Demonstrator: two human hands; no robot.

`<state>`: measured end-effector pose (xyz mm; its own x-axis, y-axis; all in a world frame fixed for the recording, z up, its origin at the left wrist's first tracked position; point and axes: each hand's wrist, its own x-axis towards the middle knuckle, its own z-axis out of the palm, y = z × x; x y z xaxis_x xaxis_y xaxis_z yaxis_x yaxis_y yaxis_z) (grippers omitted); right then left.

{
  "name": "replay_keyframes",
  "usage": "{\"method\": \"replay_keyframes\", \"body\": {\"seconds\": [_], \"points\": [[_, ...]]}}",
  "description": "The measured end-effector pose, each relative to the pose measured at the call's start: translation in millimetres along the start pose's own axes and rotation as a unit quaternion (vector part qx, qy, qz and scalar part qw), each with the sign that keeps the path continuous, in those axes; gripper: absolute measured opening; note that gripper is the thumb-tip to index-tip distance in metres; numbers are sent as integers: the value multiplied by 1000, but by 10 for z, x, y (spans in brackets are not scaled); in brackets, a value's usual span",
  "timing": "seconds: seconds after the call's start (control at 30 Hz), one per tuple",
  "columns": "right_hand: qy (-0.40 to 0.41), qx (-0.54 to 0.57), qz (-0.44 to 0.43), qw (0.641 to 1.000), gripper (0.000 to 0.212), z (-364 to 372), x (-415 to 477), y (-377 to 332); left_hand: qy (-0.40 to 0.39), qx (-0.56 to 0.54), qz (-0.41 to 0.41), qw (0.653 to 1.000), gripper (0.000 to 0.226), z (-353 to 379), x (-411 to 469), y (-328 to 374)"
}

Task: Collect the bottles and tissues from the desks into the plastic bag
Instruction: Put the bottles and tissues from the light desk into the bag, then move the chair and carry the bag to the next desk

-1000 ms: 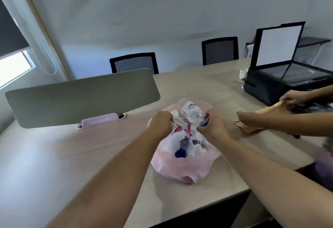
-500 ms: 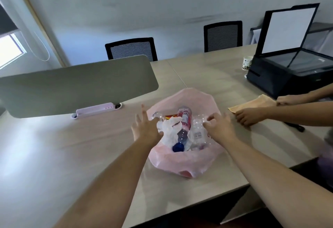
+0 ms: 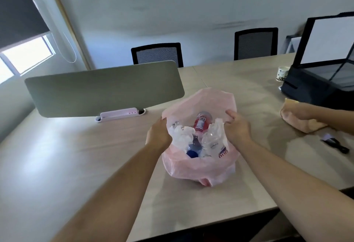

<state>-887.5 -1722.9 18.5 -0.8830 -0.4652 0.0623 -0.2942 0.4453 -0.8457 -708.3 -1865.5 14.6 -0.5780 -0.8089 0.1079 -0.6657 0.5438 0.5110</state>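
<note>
A pink plastic bag [image 3: 199,167] stands open on the desk in front of me. Inside lie a red-labelled bottle [image 3: 202,122], a clear bottle with a blue cap [image 3: 193,149], a crumpled clear bottle [image 3: 213,142] and white tissues [image 3: 182,134]. My left hand [image 3: 159,133] grips the bag's left rim. My right hand [image 3: 237,126] grips the right rim, thumb over the edge. Together they hold the mouth of the bag wide.
A grey desk divider [image 3: 103,88] on a pink clip stands at the left. A black printer [image 3: 321,69] with raised lid and a cup [image 3: 282,73] sit far right. Another person's hand [image 3: 298,116] wipes with a tan cloth. A black pen [image 3: 335,144] lies beside it. Two chairs stand behind.
Both hands let go of the bottle and tissue into the bag, then moved out to its rims and took hold. The other person's cloth is now bunched under one hand.
</note>
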Motion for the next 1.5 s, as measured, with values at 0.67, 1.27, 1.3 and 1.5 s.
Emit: {"method": "replay_keyframes", "body": {"seconds": [0.67,1.27,1.3,1.5], "points": [[-245,-51,-145,957,49,1618,-577,-1006,69,66,-180,979,76,-1292,-589,-1948],[-233,-79,-307,919,24,1346,-1084,-1185,71,85,-205,973,59,-1564,-1511,-1653],[-238,-72,-300,921,25,1323,-1124,-1188,71,96,-208,971,55,-1579,-1543,-1609],[-494,-44,-256,830,20,690,-1812,-738,51,130,-284,948,36,-1324,-2698,-992]]}}
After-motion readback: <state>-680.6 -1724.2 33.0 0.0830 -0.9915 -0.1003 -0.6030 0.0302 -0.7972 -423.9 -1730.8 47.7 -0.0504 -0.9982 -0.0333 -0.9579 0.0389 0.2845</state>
